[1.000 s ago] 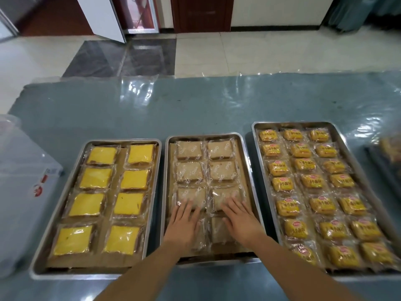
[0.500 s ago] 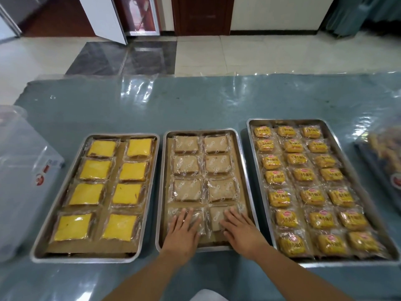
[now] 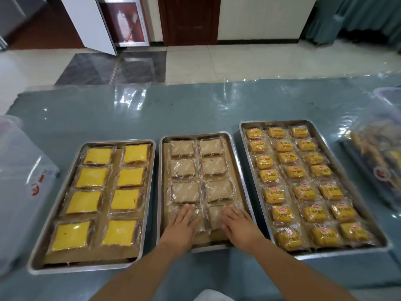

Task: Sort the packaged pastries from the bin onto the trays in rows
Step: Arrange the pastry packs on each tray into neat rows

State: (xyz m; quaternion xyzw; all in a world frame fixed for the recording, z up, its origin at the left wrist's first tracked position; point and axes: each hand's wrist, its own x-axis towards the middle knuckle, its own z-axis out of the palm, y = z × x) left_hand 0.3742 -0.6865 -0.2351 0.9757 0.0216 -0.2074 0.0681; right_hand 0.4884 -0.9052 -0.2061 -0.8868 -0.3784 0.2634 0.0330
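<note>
On right tray [image 3: 243, 135], yellow packs [image 3: 273, 195] printed "小面包", brand logo unreadable

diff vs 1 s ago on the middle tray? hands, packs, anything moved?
Both hands slid back toward the near end of the middle tray: from the third row of brown packs to the nearest row. The left hand and right hand now rest flat, fingers straight, on the near-left pack and near-right pack. Nothing was gripped or released. The yellow-cake tray and small-bun tray look unchanged.
</note>
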